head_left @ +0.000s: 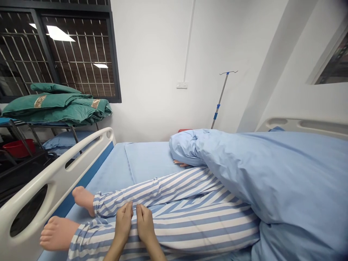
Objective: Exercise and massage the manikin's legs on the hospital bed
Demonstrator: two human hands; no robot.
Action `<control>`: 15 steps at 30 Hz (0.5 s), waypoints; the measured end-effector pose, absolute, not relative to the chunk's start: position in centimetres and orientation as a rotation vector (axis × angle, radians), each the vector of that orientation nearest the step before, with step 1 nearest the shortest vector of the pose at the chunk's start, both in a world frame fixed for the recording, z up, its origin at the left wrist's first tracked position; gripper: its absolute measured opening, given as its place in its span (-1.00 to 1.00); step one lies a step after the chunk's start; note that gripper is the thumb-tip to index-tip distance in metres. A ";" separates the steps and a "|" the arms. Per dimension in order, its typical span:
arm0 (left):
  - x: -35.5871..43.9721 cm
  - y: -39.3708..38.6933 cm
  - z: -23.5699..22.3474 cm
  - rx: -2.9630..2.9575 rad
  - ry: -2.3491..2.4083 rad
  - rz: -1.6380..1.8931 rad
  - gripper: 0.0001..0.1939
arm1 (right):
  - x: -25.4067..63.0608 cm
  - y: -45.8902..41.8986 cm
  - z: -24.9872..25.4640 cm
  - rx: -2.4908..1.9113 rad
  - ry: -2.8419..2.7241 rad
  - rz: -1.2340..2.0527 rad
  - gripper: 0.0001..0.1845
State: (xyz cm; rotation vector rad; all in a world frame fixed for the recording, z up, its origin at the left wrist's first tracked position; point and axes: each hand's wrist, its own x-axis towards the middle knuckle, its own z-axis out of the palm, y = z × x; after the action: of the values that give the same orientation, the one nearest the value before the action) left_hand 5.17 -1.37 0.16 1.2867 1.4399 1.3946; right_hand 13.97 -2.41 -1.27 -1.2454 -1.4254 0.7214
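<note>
My left hand (124, 222) and my right hand (145, 223) are side by side with fingers curled into loose fists, thumbs uppermost. A narrow gap separates them, and nothing shows in either. Beneath them in the view are the blue-and-white striped trousers (201, 226) of a figure, seemingly a manikin, lying on the bed. Its bare feet, the near foot (58, 233) and the far foot (83, 198), point left. A light-blue quilt (272, 170) is drawn up over its upper body. Fingers of a hand (181, 164) stick out from under the quilt's edge.
The bed's cream footboard (58, 168) stands at left, the headboard (304, 124) at right. Past the bed are an IV pole (222, 96) and a wall socket (182, 85). Folded green quilts (59, 105) lie below the barred window; a red basin (19, 148) is lower down.
</note>
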 end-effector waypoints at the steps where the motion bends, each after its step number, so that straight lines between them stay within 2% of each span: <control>1: 5.5 -1.4 0.4 1.282 1.414 1.409 -0.57 | 14.0 -2.5 -1.3 -1.222 -1.400 0.728 -0.53; 11: 8.0 -3.4 -2.0 1.447 1.523 1.353 -0.59 | 14.8 -2.3 -0.6 -1.186 -1.227 0.848 -0.57; 15: 8.0 -3.3 -1.9 1.518 1.528 1.350 -0.59 | 15.8 -2.2 0.5 -1.269 -1.279 0.787 -0.58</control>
State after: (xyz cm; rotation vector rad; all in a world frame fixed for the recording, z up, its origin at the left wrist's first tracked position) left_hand 7.99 -3.34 -1.88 1.5180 1.5283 1.3501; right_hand 15.83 -2.23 0.49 -1.2692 -1.2793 0.7871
